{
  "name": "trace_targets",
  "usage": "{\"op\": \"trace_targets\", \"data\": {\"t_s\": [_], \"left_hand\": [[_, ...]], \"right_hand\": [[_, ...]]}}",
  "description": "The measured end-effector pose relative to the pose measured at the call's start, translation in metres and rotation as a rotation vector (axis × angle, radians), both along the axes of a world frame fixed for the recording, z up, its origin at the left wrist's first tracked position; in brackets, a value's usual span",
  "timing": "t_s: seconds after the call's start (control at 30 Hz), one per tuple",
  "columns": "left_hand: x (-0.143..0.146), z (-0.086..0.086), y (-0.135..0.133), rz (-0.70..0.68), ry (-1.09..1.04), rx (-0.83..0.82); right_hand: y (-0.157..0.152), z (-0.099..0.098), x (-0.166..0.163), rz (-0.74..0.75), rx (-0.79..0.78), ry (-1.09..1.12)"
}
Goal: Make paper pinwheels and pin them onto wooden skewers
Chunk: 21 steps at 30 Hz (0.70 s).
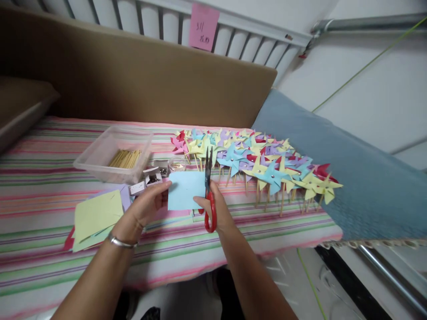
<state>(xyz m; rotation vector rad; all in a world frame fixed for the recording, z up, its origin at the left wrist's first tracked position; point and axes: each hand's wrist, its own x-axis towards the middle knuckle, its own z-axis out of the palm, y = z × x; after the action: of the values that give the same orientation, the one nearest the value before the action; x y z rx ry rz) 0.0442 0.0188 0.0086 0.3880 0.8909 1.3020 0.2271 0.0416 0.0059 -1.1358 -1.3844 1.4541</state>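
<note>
A square of light blue paper is held up over the table between my two hands. My left hand pinches its left edge, thumb on top. My right hand has its thumb on the paper's lower right part and also holds red-handled scissors. The dark blades point up and away, slightly apart, beside the paper's right edge. Beneath the blue square, partly hidden, lie pink and other paper sheets. Left of my left hand is a loose pile of coloured paper squares, a yellow one on top.
Many finished paper pinwheels on sticks lie at the right. A clear plastic box holds wooden sticks. Small open boxes of metal fasteners and a round clear container stand beside it. A cardboard panel rises behind the striped cloth.
</note>
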Motion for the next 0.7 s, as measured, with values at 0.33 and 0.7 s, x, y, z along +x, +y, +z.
{"op": "trace_targets", "data": {"t_s": [0.33, 0.7], "left_hand": [[0.005, -0.009, 0.004, 0.080, 0.267, -0.013], [-0.021, -0.006, 0.011, 0.568, -0.028, 0.036]], "right_hand": [[-0.006, -0.002, -0.006, 0.050, 0.119, -0.099], [-0.051, 0.005, -0.025, 0.327, -0.178, -0.169]]}}
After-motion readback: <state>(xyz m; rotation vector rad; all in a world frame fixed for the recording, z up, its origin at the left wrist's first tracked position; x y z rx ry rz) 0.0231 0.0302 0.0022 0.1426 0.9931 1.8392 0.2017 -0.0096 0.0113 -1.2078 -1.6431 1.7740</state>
